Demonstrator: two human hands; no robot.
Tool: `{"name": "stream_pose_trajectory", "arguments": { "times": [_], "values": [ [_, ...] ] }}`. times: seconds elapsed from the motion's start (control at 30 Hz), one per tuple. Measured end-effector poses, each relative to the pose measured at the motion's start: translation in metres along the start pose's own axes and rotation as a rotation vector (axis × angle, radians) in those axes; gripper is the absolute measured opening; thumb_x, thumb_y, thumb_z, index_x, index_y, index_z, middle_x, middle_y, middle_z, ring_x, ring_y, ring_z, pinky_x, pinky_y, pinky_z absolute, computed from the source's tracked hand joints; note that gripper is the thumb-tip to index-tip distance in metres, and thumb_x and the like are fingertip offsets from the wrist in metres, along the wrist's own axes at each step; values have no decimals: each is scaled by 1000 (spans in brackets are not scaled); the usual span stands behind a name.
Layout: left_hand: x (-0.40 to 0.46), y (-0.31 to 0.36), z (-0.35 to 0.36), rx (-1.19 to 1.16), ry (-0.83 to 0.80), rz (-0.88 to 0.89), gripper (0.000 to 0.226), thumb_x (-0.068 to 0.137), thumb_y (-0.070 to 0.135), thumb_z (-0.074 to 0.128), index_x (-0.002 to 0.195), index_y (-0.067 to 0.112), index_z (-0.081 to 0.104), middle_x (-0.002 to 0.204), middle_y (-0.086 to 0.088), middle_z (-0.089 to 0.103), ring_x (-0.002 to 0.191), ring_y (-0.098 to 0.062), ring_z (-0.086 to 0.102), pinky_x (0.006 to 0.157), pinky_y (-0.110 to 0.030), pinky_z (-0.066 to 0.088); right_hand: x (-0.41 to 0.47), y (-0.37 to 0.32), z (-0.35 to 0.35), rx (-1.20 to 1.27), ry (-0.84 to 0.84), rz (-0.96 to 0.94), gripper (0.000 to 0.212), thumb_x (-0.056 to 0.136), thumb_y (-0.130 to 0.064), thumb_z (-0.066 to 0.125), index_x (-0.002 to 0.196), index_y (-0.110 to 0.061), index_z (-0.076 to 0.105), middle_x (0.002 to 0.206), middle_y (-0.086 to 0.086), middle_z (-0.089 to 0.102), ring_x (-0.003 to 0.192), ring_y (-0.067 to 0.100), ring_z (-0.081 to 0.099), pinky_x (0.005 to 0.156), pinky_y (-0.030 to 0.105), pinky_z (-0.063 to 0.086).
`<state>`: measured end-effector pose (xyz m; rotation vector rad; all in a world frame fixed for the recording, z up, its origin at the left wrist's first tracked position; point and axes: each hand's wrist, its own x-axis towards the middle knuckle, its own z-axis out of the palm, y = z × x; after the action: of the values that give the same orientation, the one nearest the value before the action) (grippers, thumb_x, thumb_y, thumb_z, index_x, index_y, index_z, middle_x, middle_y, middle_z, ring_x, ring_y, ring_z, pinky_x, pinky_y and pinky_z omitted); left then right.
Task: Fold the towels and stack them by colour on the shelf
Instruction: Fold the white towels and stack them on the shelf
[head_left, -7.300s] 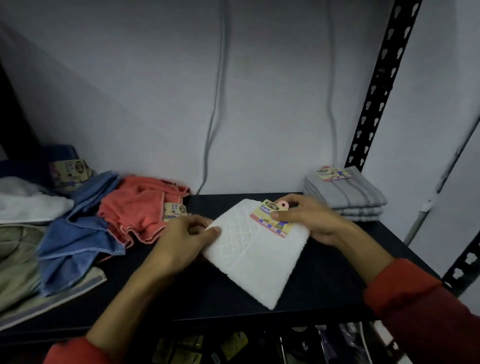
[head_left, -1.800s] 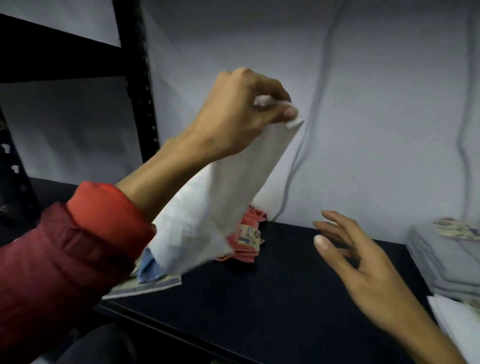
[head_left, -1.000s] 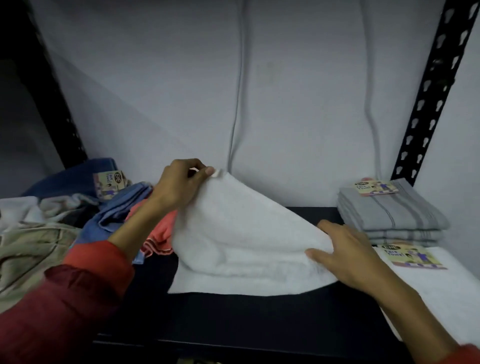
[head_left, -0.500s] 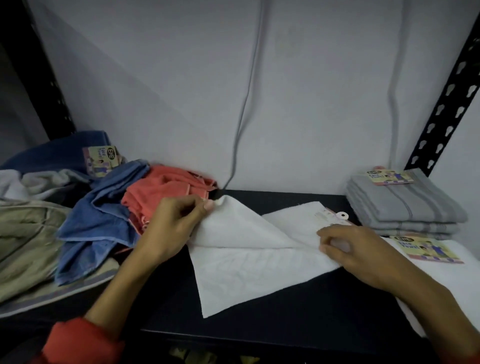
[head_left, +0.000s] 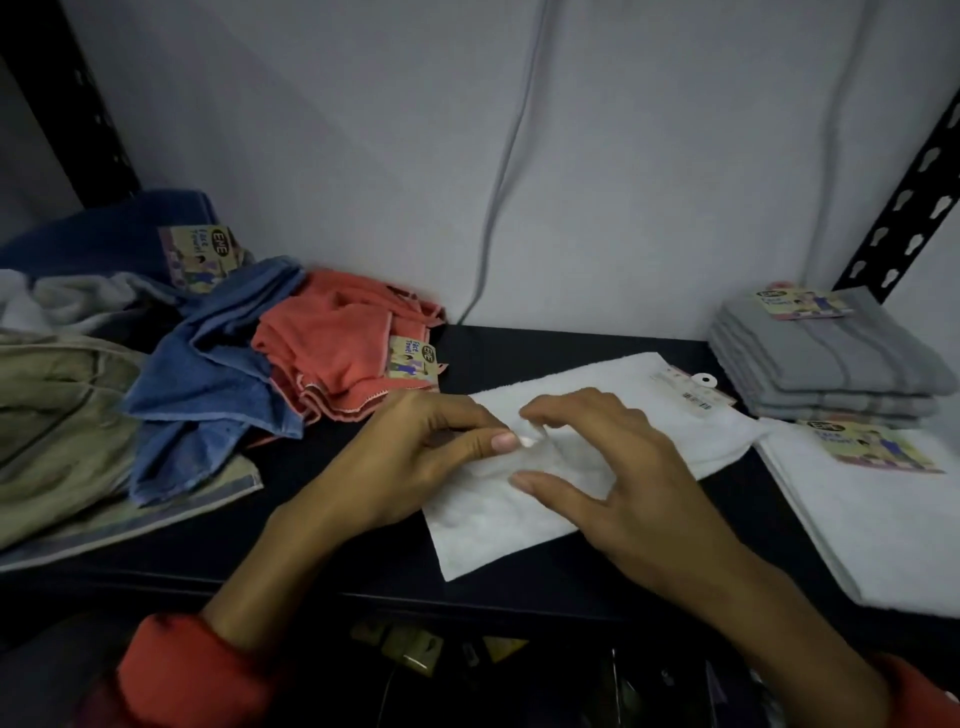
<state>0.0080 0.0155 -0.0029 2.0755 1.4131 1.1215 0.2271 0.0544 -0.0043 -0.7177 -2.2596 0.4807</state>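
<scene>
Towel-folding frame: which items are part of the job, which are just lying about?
In the job:
- white towel, pinched by left hand, right hand over it
- folded white towel
- grey stack
- blue towel, coral towel, unfolded
- shelf

Lying about:
- cable on the wall
- khaki cloth

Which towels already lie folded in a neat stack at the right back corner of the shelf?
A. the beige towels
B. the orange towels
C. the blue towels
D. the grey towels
D: the grey towels lie folded one on another by the right post, while the blue towel and the orange towel lie crumpled at the left.
</scene>
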Motion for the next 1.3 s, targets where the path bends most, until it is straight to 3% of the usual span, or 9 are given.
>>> {"name": "stream_pose_trajectory", "arguments": {
  "times": [0.1, 0.3, 0.4, 0.57, 0.83, 0.97, 1.1, 1.23, 1.3],
  "values": [
    [-3, 1, -4, -57, -26, -31, 16, 94, 34, 66, 95, 26, 80, 89, 13, 75, 85, -9, 70, 75, -16, 46, 1, 3, 14, -46, 94, -78, 15, 93, -28, 68, 106, -22, 70, 104, -13, 60, 100, 11, 56, 86, 41, 44],
    [-8, -10, -20, -83, -83, -87, 25, 94, 39, 68, 98, 17, 80, 100, 4, 77, 98, -18, 71, 88, -33, 54, -2, -4, 25, -159, 111, -207, 10, 93, -27, 67, 97, -19, 72, 121, -4, 60, 115, 14, 51, 89, 39, 43],
    [-8, -28, -29, 167, -3, -59, 38, 96, 54, 60, 102, 22, 78, 110, 10, 71, 107, -9, 66, 95, -30, 51, -7, -11, 32, -344, 48, -359, 9, 94, -20, 62, 98, -18, 69, 101, -5, 65, 97, 18, 59, 84, 38, 44],
    [-11, -49, -31, 446, -2, -145, 29, 95, 40, 68, 118, 23, 73, 132, 8, 64, 131, -5, 50, 113, -28, 38, -18, -9, 43, -517, -93, -495, 13, 92, -16, 61, 100, -21, 70, 84, -5, 62, 77, 17, 58, 79, 38, 45],
    [-10, -48, -27, 504, 20, -176, 26, 95, 29, 70, 119, 19, 74, 135, 5, 62, 127, -12, 53, 103, -18, 32, -25, -14, 43, -589, -170, -513, 22, 87, -23, 63, 107, -22, 71, 91, -2, 63, 81, 19, 58, 74, 40, 48],
    [-12, -40, -22, 556, 51, -176, 24, 96, 24, 68, 118, 17, 74, 134, 3, 61, 125, -16, 53, 102, -26, 41, -26, -21, 42, -510, -228, -449, 25, 96, -29, 51, 108, -22, 72, 95, -3, 63, 83, 16, 57, 71, 37, 48],
    [-12, -20, 4, 458, 131, -149, 28, 96, 37, 59, 118, 24, 70, 127, 7, 61, 121, -16, 55, 99, -42, 49, -18, -18, 21, -164, -288, -264, 29, 102, -37, 49, 110, -23, 72, 102, -12, 61, 94, 9, 56, 80, 30, 47],
    [-19, -3, 28, 485, -135, -331, 60, 100, 59, 45, 150, 26, 43, 159, 3, 33, 148, -17, 25, 120, -28, 18, -4, 25, -25, -147, -50, 7, 17, 98, -28, 61, 107, -20, 73, 103, -10, 67, 101, 11, 62, 89, 36, 50],
    [-23, -2, 28, 486, -189, -350, 72, 98, 65, 42, 158, 28, 29, 167, 4, 15, 154, -12, 6, 122, -27, 1, -7, 54, -44, -305, -109, 138, 21, 94, -27, 66, 114, -25, 71, 113, -10, 65, 110, 15, 60, 95, 38, 49]
  ]
}}
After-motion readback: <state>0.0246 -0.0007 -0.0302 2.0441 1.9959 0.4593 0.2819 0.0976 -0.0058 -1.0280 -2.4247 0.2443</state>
